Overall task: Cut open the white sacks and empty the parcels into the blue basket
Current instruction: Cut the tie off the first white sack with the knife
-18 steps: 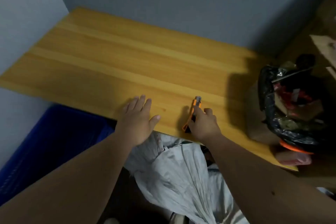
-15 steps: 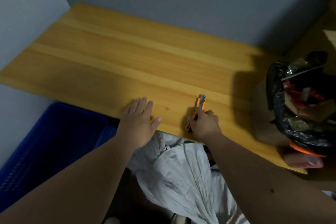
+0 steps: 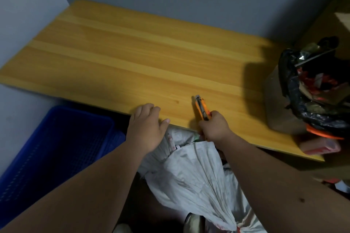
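Observation:
A crumpled white sack (image 3: 191, 176) lies on the floor below the wooden table's (image 3: 132, 58) front edge, between my arms. My right hand (image 3: 215, 127) is closed on the rear end of an orange utility knife (image 3: 201, 108), which lies on the table and points away from me. My left hand (image 3: 146, 128) rests at the table's front edge with its fingers curled over the wood, holding nothing. The blue basket (image 3: 56, 143) stands on the floor at the lower left, partly under the table.
A bin lined with a black bag (image 3: 310, 92), full of scraps, stands at the table's right end. An orange ring and a red packet (image 3: 318, 145) lie below it. Grey walls close in the back and left.
My left hand has slid back to the table edge and its fingers have curled. My right hand has drawn back too, still on the knife. The camera has shifted a little.

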